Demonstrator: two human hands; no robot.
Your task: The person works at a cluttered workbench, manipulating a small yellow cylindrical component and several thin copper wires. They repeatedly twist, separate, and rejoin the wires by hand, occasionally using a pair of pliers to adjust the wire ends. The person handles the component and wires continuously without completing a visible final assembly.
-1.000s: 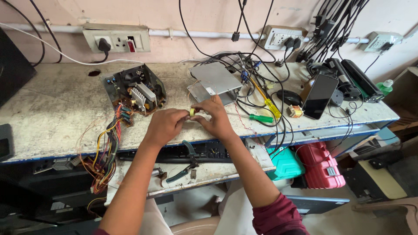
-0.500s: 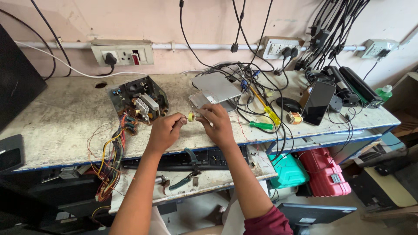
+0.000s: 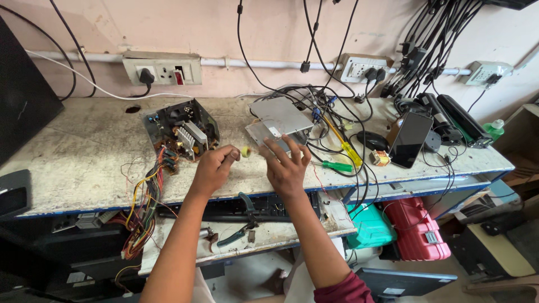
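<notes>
Centrally, the left hand [image 3: 212, 168] pinches a small yellowish roll of tape [image 3: 245, 151] between thumb and fingertips, holding it just above the front half of the desk [image 3: 84, 163]; the right hand [image 3: 287, 168] hovers just beside the roll with fingers spread wide and holding nothing. Behind the left hand sits an opened power supply unit [image 3: 179, 128], its bundle of coloured wires [image 3: 147, 191] spilling over the desk's front edge. Behind the right hand lies a flat grey metal case [image 3: 279, 118] bearing a small pale rectangular label on its near face. To the right lie a yellow-handled screwdriver [image 3: 342, 145] and a green-handled screwdriver [image 3: 336, 166], then a dark phone [image 3: 411, 139] propped upright among black cables. A green bottle [image 3: 494, 129] stands at the far right edge. On the wall, a white socket panel [image 3: 163, 70] with a red switch is mounted at left, and a second white socket strip [image 3: 365, 68] at centre. Below the desk edge, a pull-out shelf carries a black keyboard [image 3: 236, 206] and pliers [image 3: 238, 233]; a teal case [image 3: 370, 227] and a red case [image 3: 415, 227] sit underneath. Open desk surface stretches left of the power supply unit.
</notes>
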